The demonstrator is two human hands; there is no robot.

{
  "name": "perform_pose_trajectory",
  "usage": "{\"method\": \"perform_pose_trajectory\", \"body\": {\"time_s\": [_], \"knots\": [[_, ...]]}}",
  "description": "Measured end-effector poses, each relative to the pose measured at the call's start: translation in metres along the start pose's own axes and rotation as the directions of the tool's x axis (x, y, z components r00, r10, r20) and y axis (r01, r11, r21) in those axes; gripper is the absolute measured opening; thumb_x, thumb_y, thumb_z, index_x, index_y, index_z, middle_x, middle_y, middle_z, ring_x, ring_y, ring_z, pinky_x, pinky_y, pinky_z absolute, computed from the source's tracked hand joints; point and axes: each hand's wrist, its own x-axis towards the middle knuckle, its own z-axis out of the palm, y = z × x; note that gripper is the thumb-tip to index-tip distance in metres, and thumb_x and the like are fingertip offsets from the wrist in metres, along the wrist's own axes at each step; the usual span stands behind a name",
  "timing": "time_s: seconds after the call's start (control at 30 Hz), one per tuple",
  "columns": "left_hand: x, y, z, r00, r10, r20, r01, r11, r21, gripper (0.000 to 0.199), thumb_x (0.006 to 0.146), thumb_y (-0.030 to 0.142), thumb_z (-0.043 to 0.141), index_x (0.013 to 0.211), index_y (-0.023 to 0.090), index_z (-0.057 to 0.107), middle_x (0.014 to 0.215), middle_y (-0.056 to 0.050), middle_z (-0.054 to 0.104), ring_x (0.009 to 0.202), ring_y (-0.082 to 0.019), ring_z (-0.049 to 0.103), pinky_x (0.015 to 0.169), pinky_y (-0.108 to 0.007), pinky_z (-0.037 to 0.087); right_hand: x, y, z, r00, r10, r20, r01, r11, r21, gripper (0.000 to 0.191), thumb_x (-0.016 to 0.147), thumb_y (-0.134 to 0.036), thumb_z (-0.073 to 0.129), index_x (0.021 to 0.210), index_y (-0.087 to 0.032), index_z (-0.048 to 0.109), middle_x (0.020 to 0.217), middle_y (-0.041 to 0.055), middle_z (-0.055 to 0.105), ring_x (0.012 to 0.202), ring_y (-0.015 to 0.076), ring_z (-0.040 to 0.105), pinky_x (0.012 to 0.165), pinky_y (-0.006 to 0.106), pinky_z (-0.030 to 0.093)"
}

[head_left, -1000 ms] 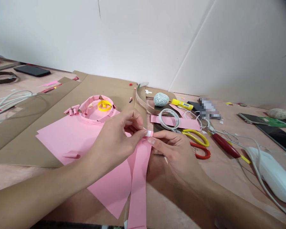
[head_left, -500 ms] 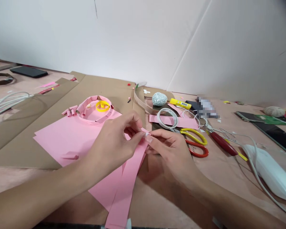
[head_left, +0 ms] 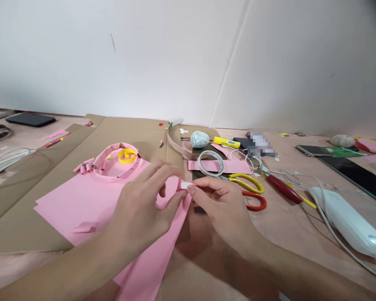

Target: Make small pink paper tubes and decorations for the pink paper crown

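My right hand [head_left: 221, 202] pinches the upper end of a long pink paper strip [head_left: 163, 255] between thumb and fingers. A small white piece, like double-sided tape [head_left: 186, 184], lies on that end. Just left of it, my left hand [head_left: 141, 209] has its thumb tip by the white piece and its index finger lifted apart, slightly blurred. Pink paper sheets [head_left: 109, 198] lie beneath my left hand. Behind them stands a pink paper ring [head_left: 100, 156] with a yellow paper ring [head_left: 121, 156] inside it. Small pink paper rolls [head_left: 84, 166] sit beside it.
A tape roll [head_left: 201, 168] leans near scissors [head_left: 253, 184] beyond my right hand. Farther back are a patterned stone [head_left: 199, 139] and a yellow glue stick [head_left: 226, 142]. On the right lie a red-handled tool [head_left: 283, 189], cables and a white device [head_left: 347, 221]. Cardboard [head_left: 134, 129] covers the left.
My left index finger has lifted away from its thumb, and more of the white piece shows. The view has tilted up and turned slightly right.
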Motion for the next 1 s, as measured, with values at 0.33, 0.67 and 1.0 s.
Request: {"method": "perform_pose_trajectory", "body": {"time_s": [0.33, 0.67, 1.0], "knots": [[0.015, -0.01, 0.006, 0.886, -0.225, 0.406, 0.431, 0.723, -0.539, 0.018, 0.083, 0.037, 0.073, 0.091, 0.021, 0.072, 0.093, -0.004, 0.074, 0.084, -0.019, 0.067, 0.073, -0.029, 0.052, 0.004, 0.001, -0.007, 0.997, -0.011, 0.074, 0.008, 0.999, 0.038, 0.016, 0.089, -0.032, 0.067, 0.089, -0.022, 0.079, 0.08, 0.0023, 0.071, 0.075, 0.0175, 0.063, 0.068, 0.029, 0.051], [0.007, -0.002, 0.002, 0.92, -0.19, 0.344, 0.348, 0.799, -0.491, 0.019, 0.092, 0.034, 0.063, 0.084, 0.022, 0.075, 0.089, -0.002, 0.076, 0.083, -0.019, 0.067, 0.076, -0.028, 0.051, 0.003, 0.006, -0.01, 0.992, -0.027, 0.123, 0.03, 0.999, -0.022, 0.017, 0.089, -0.03, 0.065, 0.079, -0.02, 0.074, 0.072, 0.0002, 0.065, 0.067, 0.0147, 0.058, 0.062, 0.026, 0.046], [0.002, -0.001, 0.002, 0.928, -0.21, 0.308, 0.322, 0.867, -0.38, 0.028, 0.095, 0.034, 0.056, 0.072, 0.021, 0.065, 0.071, 0.003, 0.063, 0.07, -0.015, 0.055, 0.063, -0.025, 0.041, 0.005, 0.002, -0.008, 0.983, 0.009, 0.183, -0.027, 0.995, 0.096, 0.016, 0.089, -0.025, 0.062, 0.075, -0.019, 0.068, 0.069, -0.0016, 0.063, 0.065, 0.0129, 0.059, 0.064, 0.024, 0.047]]}}
